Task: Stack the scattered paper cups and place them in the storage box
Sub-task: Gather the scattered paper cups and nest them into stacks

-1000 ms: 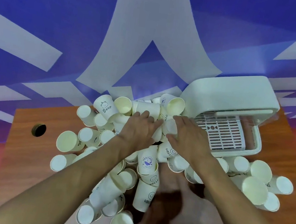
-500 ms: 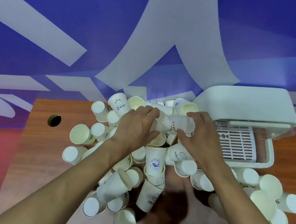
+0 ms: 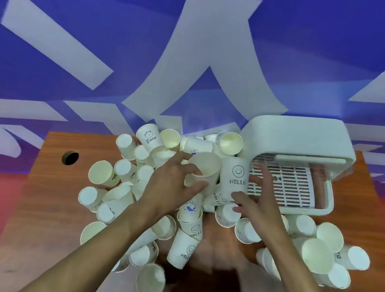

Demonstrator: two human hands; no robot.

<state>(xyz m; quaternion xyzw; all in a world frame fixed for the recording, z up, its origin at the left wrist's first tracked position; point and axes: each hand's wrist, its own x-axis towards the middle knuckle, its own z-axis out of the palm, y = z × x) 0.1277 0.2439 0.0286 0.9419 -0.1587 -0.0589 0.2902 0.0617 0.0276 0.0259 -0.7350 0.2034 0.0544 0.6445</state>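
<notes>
Several white paper cups lie in a heap (image 3: 190,223) across the middle of the wooden table (image 3: 32,222). My left hand (image 3: 167,187) grips a plain cup (image 3: 204,170), its open mouth tilted up toward me. My right hand (image 3: 256,203) holds an upright cup printed "HELLO" (image 3: 235,177), fingers on its right side and thumb under its base. The two held cups sit side by side, almost touching. The white storage box (image 3: 325,203) stands at the right rear with its lid (image 3: 297,139) raised and a slotted tray inside.
More cups (image 3: 320,255) are spread to the right, in front of the box. A round cable hole (image 3: 70,157) is in the table at the left. A blue wall with white shapes rises behind the table's far edge.
Both hands have lifted one cup each out of the heap. The left hand's cup is turned mouth-up and the right hand's "HELLO" cup stands upright beside it.
</notes>
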